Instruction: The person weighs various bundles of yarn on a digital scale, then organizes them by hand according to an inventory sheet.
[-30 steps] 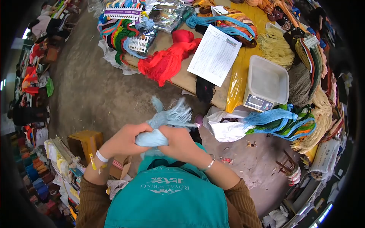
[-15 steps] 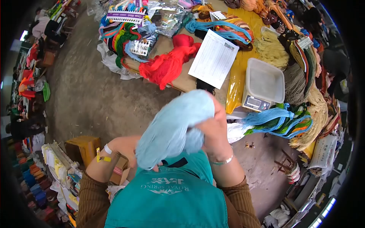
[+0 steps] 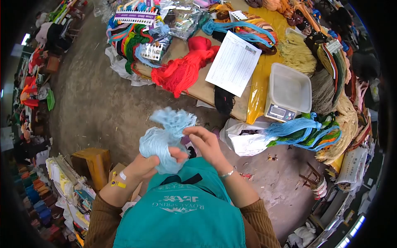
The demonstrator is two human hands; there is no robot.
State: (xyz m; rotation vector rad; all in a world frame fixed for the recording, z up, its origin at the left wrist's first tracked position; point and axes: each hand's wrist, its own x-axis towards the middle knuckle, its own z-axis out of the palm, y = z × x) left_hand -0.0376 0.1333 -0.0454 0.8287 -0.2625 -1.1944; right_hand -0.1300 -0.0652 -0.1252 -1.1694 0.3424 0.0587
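Observation:
A light blue skein of thread (image 3: pixel 155 144) is bunched up in front of my apron, its loose frayed ends fanning out on the far side. My left hand (image 3: pixel 149 163) grips the skein, thumb and fingers wrapped round its near part. Beside the loose ends is my right hand (image 3: pixel 204 142), its fingers apart and slightly bent; the fingertips are close to the strands, and I see nothing held in them. The teal apron (image 3: pixel 182 215) lies right below the skein.
Ahead, the table holds a red skein (image 3: pixel 186 68), a printed sheet (image 3: pixel 233 64), a black skein (image 3: pixel 224 99) and a scale with a plastic tub (image 3: pixel 290 87). Blue and green skeins (image 3: pixel 306 131) lie at the right corner near a white bag (image 3: pixel 246 142). A cardboard box (image 3: pixel 93 165) stands at left.
The skein has come down and left, from hanging over my right hand to being bunched in my left. My right hand has let go and moved down and left, its fingers now apart.

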